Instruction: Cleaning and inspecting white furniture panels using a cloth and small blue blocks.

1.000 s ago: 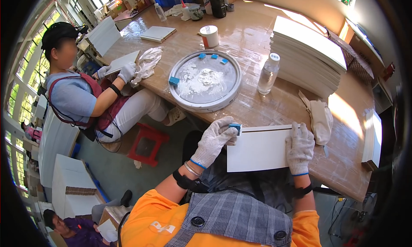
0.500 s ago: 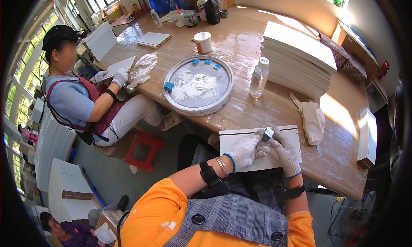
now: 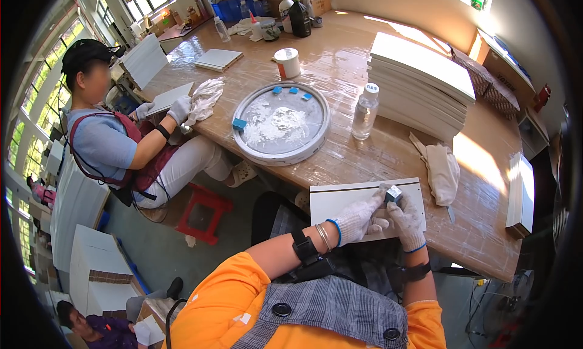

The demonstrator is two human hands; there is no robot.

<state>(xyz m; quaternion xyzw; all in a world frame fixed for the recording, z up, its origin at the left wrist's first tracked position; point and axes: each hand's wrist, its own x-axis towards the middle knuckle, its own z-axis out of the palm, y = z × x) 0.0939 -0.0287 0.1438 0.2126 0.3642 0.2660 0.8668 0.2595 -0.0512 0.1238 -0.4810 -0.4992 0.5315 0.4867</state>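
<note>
Both my hands wear white knit gloves and meet over a white panel (image 3: 331, 197) with a dark groove along its far side. A small blue block (image 3: 393, 195), whitish on one face, is pinched between their fingertips. My left hand (image 3: 359, 218) comes at it from the left, fingers closed. My right hand (image 3: 405, 223) grips it from the near right side, fingers bent. Ahead and left on the table stands a round grey tray (image 3: 281, 152) smeared with white paste. Several blue pieces lie around its rim, including a larger blue block (image 3: 239, 125).
A clear bottle (image 3: 365, 112) stands between the tray and a tall stack of white panels (image 3: 419, 85). Nearer on the right lie a cream glove (image 3: 442, 173) and a scraper blade (image 3: 451, 213). A white tub (image 3: 287, 64) stands behind the tray. A gloved co-worker (image 3: 103, 142) sits at left.
My left hand has moved to the right, toward my right hand. The block has shifted right and slightly nearer, and has turned. The panel stays in place.
</note>
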